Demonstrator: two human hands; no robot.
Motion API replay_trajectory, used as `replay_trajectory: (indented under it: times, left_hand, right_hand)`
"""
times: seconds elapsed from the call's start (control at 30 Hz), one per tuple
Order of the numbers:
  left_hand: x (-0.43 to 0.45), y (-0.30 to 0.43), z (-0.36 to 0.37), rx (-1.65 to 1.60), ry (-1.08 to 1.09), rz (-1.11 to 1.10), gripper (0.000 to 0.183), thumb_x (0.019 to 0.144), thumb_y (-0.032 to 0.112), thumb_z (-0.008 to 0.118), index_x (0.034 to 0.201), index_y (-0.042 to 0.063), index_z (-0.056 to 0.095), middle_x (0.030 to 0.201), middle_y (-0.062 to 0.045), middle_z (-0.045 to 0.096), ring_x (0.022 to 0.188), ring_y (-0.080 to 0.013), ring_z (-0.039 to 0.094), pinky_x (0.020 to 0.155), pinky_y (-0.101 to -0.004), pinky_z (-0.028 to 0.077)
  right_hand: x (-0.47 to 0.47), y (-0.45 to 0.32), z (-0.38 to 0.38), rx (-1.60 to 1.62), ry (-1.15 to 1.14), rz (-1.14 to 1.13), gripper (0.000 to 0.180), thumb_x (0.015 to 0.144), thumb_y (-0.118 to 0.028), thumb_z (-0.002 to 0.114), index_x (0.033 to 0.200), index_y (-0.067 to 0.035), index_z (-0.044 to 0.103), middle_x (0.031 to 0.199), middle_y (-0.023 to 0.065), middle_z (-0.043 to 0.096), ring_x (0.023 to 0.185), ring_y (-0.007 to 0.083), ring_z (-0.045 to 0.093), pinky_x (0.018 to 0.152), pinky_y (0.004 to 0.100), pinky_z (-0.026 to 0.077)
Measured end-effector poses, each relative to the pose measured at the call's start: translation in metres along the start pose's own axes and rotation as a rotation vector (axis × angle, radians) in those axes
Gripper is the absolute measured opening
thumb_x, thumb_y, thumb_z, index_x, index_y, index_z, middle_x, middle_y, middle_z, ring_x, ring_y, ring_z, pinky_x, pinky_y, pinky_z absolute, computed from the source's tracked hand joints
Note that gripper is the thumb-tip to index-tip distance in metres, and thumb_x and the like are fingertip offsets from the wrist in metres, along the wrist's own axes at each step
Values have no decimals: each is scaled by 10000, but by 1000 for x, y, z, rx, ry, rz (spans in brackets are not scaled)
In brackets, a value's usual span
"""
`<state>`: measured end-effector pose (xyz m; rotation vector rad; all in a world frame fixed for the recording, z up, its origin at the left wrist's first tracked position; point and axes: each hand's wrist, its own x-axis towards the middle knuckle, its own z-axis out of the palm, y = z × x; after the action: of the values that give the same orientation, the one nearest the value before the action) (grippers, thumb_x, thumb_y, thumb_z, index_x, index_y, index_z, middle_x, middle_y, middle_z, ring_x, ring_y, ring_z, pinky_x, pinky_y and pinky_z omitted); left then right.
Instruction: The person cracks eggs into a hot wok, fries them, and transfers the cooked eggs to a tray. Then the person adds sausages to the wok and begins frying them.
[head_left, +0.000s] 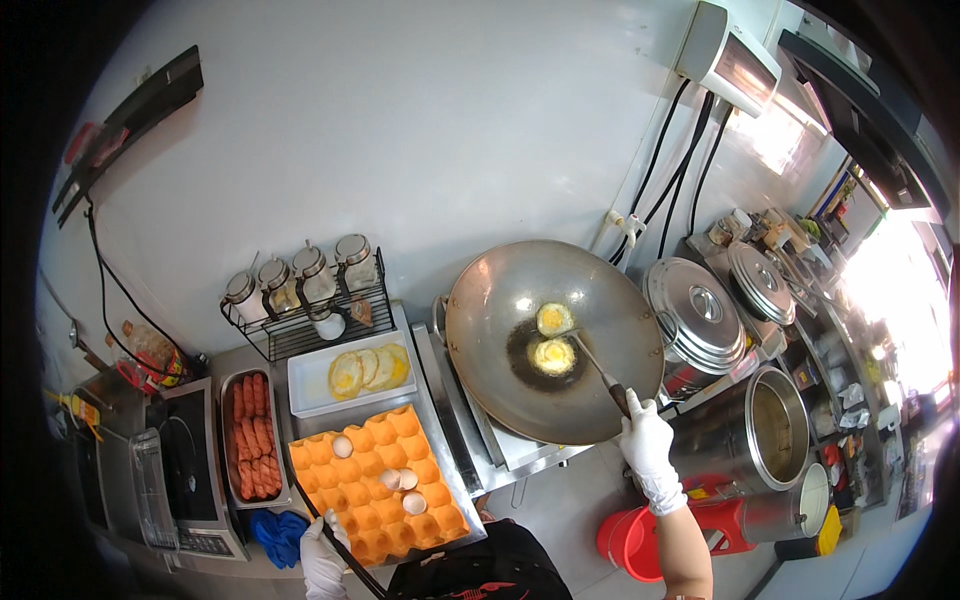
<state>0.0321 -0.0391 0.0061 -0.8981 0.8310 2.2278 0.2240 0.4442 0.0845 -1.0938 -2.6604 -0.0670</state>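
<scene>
My gloved right hand (648, 442) grips the dark handle of a metal spatula (594, 360), whose blade is at the upper of two frying eggs (555, 320) in a large wok (480, 337). The other fried egg (553, 357) lies just below it in oil. My gloved left hand (325, 551) is at the lower left corner of an orange egg tray (364, 517), by a black cable that crosses it; whether its fingers hold the cable, I cannot tell. A few eggs and shells (342, 447) sit in the tray. Behind it, a white tray (311, 382) holds overlapping fried eggs (367, 371).
Left of the egg tray stand a metal pan of sausages (255, 435), a blue cloth (279, 536) and an induction cooker (184, 465). A wire rack (330, 341) carries seasoning jars. Lidded pots (694, 315), a tall open pot (776, 427) and a red bucket (634, 544) stand at right.
</scene>
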Motion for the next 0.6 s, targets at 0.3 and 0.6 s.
replay_trajectory:
  times: [0.3, 0.6]
  left_hand:
    - [10, 0, 21, 10, -35, -69, 231, 969, 207, 460, 1049, 32, 586, 818, -14, 607, 646, -124, 541, 547, -236, 468]
    - [3, 0, 21, 58, 7, -7, 227, 966, 185, 457, 1042, 11, 580, 800, -17, 600, 623, -113, 530, 544, -207, 468]
  right_hand:
    - [-39, 12, -10, -10, -180, 18, 560, 774, -193, 632, 1310, -72, 520, 918, 174, 622, 663, 323, 651, 584, 417, 520]
    - [-30, 13, -33, 170, -126, 54, 499, 777, -147, 595, 1263, -49, 531, 947, 198, 650, 808, 377, 645, 712, 440, 520]
